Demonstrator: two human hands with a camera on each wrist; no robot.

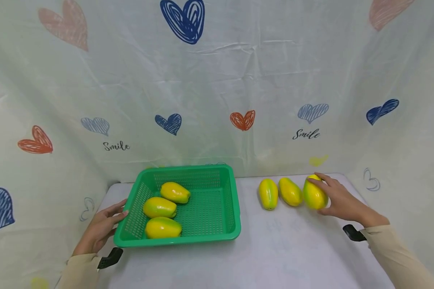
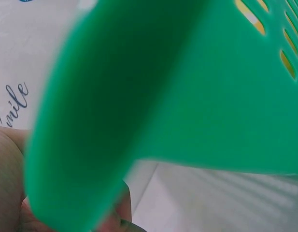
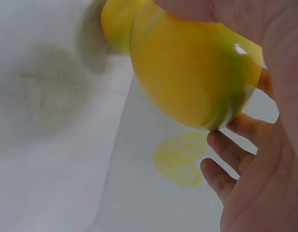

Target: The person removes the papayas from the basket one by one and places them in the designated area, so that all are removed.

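Observation:
My right hand [image 1: 341, 200] grips a yellow-green papaya [image 1: 315, 192] between thumb and fingers, at the right of the table. In the right wrist view this papaya [image 3: 192, 67] fills the space between thumb and fingertips. Two more papayas, one in the middle [image 1: 290, 192] and one further left [image 1: 268, 194], lie just left of it. At the left, my left hand [image 1: 103, 226] holds the side rim of a green plastic basket [image 1: 217, 239], thumb over the edge. Three papayas [image 1: 163, 228] lie along the basket's left half. The left wrist view shows mostly the blurred basket rim [image 2: 91, 121].
The white table [image 1: 275, 253] carries the basket at left and the loose papayas at right. A pale curtain [image 1: 209, 80] printed with hearts and "Smile" hangs close behind its back edge. Dark straps [image 1: 354, 233] sit at both wrists.

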